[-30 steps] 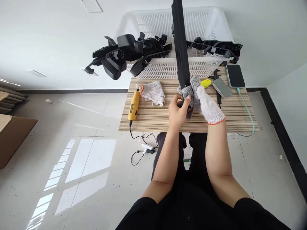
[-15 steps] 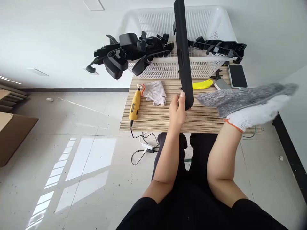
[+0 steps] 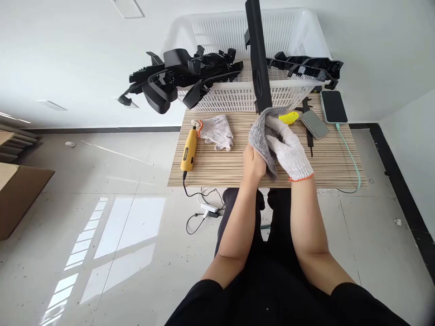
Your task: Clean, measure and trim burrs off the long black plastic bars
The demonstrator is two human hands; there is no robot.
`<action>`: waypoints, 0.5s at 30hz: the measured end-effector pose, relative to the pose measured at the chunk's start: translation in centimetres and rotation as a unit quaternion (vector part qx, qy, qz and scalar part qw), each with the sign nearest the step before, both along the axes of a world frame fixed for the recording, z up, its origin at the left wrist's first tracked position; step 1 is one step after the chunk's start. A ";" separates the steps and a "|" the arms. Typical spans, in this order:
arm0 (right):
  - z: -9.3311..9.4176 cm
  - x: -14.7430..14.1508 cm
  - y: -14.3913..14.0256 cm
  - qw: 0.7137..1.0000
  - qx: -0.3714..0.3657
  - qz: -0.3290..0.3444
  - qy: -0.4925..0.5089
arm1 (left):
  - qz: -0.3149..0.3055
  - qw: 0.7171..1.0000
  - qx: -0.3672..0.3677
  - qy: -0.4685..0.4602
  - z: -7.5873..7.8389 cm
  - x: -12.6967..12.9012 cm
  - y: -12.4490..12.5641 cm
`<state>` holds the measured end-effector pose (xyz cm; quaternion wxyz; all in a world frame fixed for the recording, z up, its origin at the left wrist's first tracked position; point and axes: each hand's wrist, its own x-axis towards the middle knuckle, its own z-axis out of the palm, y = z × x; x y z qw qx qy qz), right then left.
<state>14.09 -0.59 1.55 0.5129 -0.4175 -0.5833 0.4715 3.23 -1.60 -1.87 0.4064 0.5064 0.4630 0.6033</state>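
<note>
My bare left hand (image 3: 253,165) grips the lower end of a long black plastic strip (image 3: 258,59) that stands almost upright over the striped wooden table (image 3: 217,167). My right hand (image 3: 288,149), in a white knitted glove with an orange cuff, presses a grey cloth (image 3: 261,133) around the strip's lower end, just above my left hand. The cloth hides the end of the strip and part of my left hand's fingers.
A white mesh basket (image 3: 238,97) at the table's back carries black plastic parts (image 3: 176,77) across its rim. On the table lie a yellow rotary tool (image 3: 189,150), a spare glove (image 3: 217,131), a yellow knife (image 3: 289,118), a grey block (image 3: 314,123) and a charging phone (image 3: 332,107).
My right hand swung far out to the right with the cloth, then came back and wrapped it around the strip's lower end again. My left hand kept hold of the strip.
</note>
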 end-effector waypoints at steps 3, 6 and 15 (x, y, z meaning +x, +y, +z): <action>-0.8 -0.5 1.2 0.996 -0.001 -0.071 0.045 | 0.013 0.999 -0.025 0.037 0.4 0.6 -0.4; -1.3 -0.2 2.2 0.986 -0.010 -0.157 0.064 | -0.003 0.998 -0.025 0.058 0.8 1.5 -0.9; -1.0 2.4 1.7 0.984 -0.101 -0.052 0.134 | -0.049 0.996 -0.048 0.056 1.2 1.9 -1.1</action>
